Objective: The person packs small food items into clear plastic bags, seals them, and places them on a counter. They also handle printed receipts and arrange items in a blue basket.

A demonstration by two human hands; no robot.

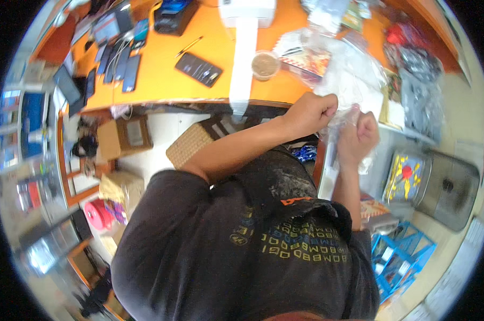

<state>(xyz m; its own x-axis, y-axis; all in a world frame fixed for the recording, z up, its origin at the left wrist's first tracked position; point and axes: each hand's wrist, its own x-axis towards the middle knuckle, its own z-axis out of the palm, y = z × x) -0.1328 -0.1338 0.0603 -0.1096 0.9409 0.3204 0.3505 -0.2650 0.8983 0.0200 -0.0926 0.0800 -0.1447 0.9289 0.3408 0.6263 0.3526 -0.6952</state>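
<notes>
Both hands are at the right front edge of the orange desk (157, 86). My left hand (316, 112) is closed in a fist on a piece of clear plastic film (344, 116). Close beside it on the right, my right hand (360, 134) also has its fingers curled on the film, which stretches between the two hands. White and clear plastic bags (348, 86) lie just beyond the hands. Left of the bags are a printed packet (306, 60) and a round clear tub (265, 65) with brown contents.
A white printer (248, 8) feeds a long paper strip (242, 64) over the desk edge. A smartphone (198, 69), a pencil (189, 46) and several dark phones (131, 73) lie leftwards. Grey plastic bags (420, 100) are at right; a blue crate (402, 257) stands below.
</notes>
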